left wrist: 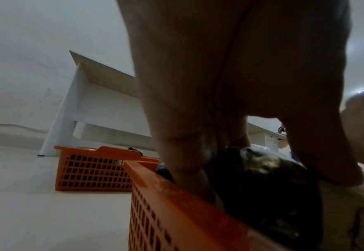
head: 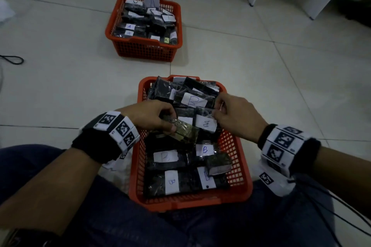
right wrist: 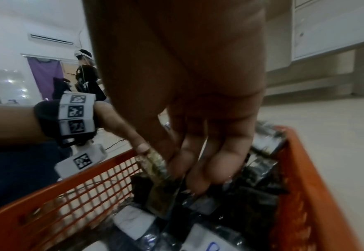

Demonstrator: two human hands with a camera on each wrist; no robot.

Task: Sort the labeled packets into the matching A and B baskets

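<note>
Head view, two orange baskets (head: 244, 182), left grip (head: 147, 115) pinching one packet (head: 185, 133), right grip (head: 235, 115) pinching another packet (head: 205, 124).

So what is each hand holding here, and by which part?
The left hand grips an olive-toned packet by its left end. The right hand pinches the right edge of a packet with an A label over the near basket.

Near basket (head: 236, 168) — orange plastic, lattice walls, heaped with dark clear-wrapped packets, most showing white labels marked B. One packet (head: 205, 123) labelled A lies tilted near the heap's middle. Just left of it a brownish packet (head: 184, 131) lies askew on top, label not visible. Far basket (head: 144, 46) — same type, beyond the near basket, filled with dark packets labelled A.
</note>
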